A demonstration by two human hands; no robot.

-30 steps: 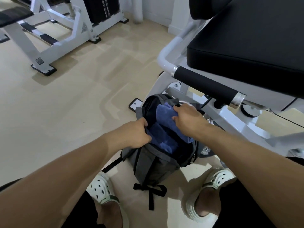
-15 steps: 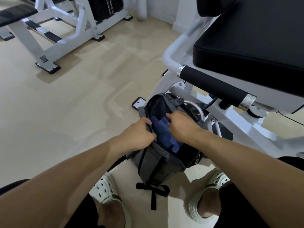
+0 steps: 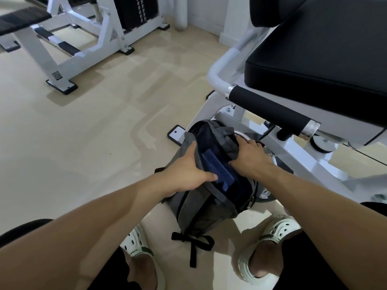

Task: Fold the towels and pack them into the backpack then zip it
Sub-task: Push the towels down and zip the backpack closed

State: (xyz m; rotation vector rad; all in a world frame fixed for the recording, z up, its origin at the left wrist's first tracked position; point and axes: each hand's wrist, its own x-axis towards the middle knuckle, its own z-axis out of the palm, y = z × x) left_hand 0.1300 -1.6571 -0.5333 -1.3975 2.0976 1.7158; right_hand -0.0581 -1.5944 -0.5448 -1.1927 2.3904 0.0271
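Gripping the backpack, hands flank an upright towel.

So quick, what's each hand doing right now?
Left hand: closed on the backpack opening's near edge.
Right hand: gripping the backpack's far flap.

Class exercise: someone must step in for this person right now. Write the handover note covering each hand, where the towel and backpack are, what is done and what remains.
Left hand: gripping the near-left rim of the backpack.
Right hand: pressing the far flap of the opening inward.
Backpack: standing on the floor between the feet, against the machine frame, still unzipped.
Blue towel: folded, tucked inside.
Done: towel packed.
Left: draw the opening together and zip it shut.
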